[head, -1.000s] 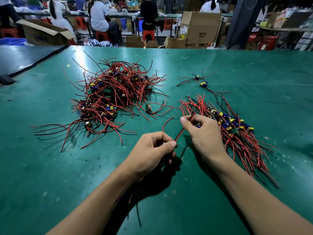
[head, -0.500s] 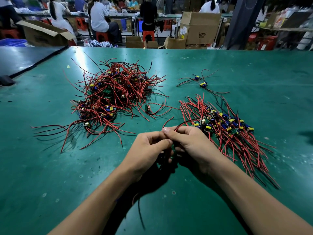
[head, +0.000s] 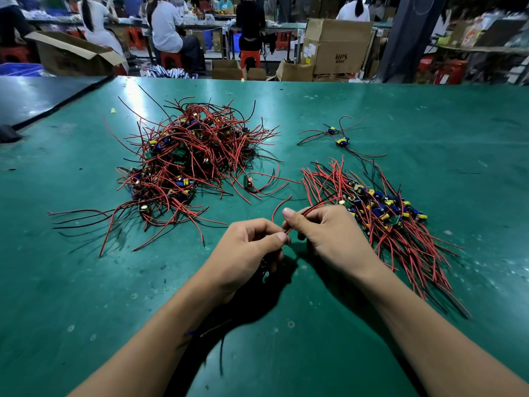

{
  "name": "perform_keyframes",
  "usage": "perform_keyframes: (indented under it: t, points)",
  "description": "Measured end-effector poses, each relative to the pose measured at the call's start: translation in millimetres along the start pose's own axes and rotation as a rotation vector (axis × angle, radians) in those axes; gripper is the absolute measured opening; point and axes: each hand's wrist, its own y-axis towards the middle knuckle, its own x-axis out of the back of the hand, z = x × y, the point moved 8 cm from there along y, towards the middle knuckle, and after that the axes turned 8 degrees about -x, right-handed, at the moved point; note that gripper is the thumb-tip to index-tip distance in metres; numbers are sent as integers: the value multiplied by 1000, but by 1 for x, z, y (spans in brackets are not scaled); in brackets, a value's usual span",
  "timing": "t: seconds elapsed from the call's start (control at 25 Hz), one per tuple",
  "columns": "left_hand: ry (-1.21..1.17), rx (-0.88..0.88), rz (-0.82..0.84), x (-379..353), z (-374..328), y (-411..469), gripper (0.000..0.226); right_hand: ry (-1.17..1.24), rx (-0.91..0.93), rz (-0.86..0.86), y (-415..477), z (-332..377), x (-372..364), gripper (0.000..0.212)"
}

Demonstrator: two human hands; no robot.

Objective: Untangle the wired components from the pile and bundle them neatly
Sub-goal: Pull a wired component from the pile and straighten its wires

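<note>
- table (head: 400, 116): green, carries everything; no visible change since a second ago.
- pile (head: 183, 164): tangled red/black wires with small boards, left of centre, well apart from the hands. Same shape as before, so nothing has been pulled from it in the last second.
- bundle (head: 380, 219): combed-out wires with boards lined up, on the right, just beside the right hand. Looks unchanged too.
- two loose components (head: 339, 137) behind the bundle, one more (head: 248, 180) at the pile's edge, all unmoved.
- right hand (head: 332, 239): a second ago it was further out with the wire stretched; now close to the left hand, thumb and fingers clamped on the wire.
- left hand (head: 246, 250): stayed put, fingers pinched shut on the same wire's near end; something dark under the palm, cannot tell what.
- wire (head: 307, 211): red, held between both hands above the table, free end curling up left.
- Judgement: hands have closed in, likely straightening this piece's leads before it joins the bundle; most of the pile is left.
</note>
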Motion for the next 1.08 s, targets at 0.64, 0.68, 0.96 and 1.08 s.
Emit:
perform_keyframes:
  t: [0.64,0.68,0.96,1.08]
  points:
    - [-40,4,-7,7,1,1,11,540,-146,-113,4,-17,12,41]
    - [-47,3,-9,8,2,1,11,626,-196,-68,5,-19,9,38]
    - [-88,3,12,10,3,1,11,836,-407,279,4,-22,-5,33]
    - [-64,9,-2,12,5,2,11,824,-427,281,3,-24,-7,32]
